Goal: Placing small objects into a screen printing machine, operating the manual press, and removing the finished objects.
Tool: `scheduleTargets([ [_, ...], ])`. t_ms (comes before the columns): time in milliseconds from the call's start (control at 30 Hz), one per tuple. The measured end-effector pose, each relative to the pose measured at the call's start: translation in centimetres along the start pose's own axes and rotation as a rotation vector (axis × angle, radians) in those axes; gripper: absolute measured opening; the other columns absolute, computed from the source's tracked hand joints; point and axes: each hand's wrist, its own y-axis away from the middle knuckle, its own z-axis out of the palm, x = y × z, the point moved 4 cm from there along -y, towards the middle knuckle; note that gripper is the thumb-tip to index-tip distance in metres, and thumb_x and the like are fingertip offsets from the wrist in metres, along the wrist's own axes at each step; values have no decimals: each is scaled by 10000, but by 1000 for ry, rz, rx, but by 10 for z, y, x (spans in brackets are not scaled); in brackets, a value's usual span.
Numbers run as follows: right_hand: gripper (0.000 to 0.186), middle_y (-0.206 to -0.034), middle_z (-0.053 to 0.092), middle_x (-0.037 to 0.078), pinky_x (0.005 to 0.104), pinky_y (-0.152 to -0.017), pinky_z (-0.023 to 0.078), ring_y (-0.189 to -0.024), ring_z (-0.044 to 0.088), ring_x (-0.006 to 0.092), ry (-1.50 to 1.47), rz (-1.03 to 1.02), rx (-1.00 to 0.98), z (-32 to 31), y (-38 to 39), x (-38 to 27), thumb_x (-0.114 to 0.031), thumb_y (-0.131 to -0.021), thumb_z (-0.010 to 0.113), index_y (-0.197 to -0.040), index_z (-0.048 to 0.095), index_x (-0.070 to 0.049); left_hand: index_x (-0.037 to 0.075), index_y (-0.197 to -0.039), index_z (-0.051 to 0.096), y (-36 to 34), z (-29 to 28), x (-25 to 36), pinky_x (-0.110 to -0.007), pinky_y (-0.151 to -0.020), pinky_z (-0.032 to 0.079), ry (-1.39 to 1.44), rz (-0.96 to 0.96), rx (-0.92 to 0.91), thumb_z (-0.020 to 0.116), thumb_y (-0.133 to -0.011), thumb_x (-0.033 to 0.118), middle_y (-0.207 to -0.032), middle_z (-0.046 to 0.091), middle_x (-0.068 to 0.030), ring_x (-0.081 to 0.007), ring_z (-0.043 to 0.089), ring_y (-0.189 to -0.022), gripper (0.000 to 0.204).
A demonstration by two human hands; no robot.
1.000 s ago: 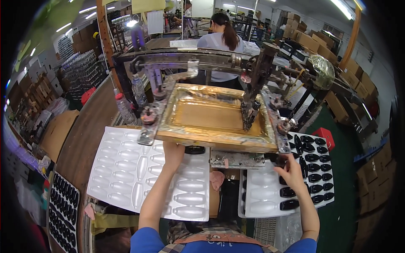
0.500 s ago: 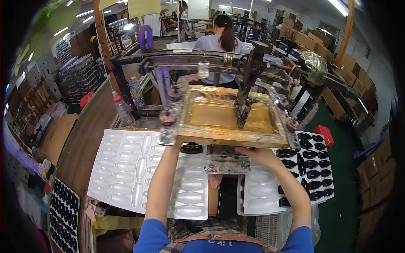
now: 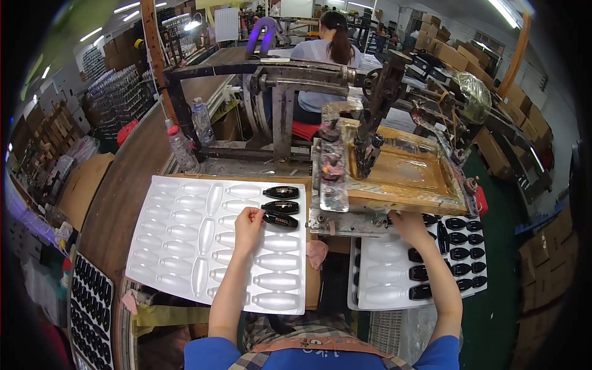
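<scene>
My left hand [image 3: 248, 226] is closed on the narrow end of a glossy black bottle [image 3: 280, 221] with pale print, held low over a white moulded tray [image 3: 205, 287]. Two more printed black bottles, one at the tray's top right [image 3: 281, 192] and one just below it [image 3: 280, 207], lie in its hollows. My right hand [image 3: 408, 227] is at the front edge of a wooden-framed printing screen [image 3: 404, 204], its fingers partly hidden there. Under my right forearm, a second white tray [image 3: 383, 300] carries several black bottles [image 3: 420, 272].
A dark metal press frame [image 3: 283, 117] spans the bench behind the trays. Clear plastic bottles [image 3: 182, 153] stand at its left. Another tray of black bottles [image 3: 92, 308] is at far left. Ahead, a person [image 3: 327, 61] sits facing away; cardboard boxes [image 3: 453, 57] are stacked at right.
The printing screen has shifted right, uncovering the left tray's upper right. My left hand has come from beneath the screen to that tray with a black bottle. My right hand has moved slightly right.
</scene>
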Motion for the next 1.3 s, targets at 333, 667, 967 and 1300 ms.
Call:
scheduleTargets([
  [333, 547, -880, 571, 135, 298, -575, 437, -620, 522, 200, -171, 180, -44, -8, 19, 12, -186, -679, 715, -1147, 479, -31, -14, -863, 525, 15, -3, 66, -413, -653, 440, -610, 209, 77, 576, -770, 102, -867, 578, -182, -367, 552, -751, 156],
  [667, 546, -1237, 415, 50, 222, -681, 412, -896, 489, 128, -684, 59, 99, -38, 17, -11, -140, -651, 719, -1146, 498, -79, 34, -972, 559, -43, 56, 120, -346, -806, 418, -27, 762, -42, 535, -809, 101, -922, 589, -105, -258, 548, -911, 178],
  [967, 551, -1138, 519, 148, 329, -874, 392, -1047, 495, 260, -529, -90, -154, 1, -29, -98, -330, -730, 681, -1143, 487, -22, 33, -939, 576, -88, 43, 61, -312, -785, 427, 1078, -9, -77, 538, -824, 130, -871, 582, -42, -182, 555, -847, 155],
  [1300, 379, -1145, 508, 174, 357, -915, 356, -1077, 467, 303, -438, 113, 72, 21, -4, 17, -234, -802, 555, -1105, 500, -14, -21, -851, 573, 36, -19, 39, -188, -596, 409, 163, 142, 65, 543, -846, 88, -729, 563, -6, -61, 499, -656, 113],
])
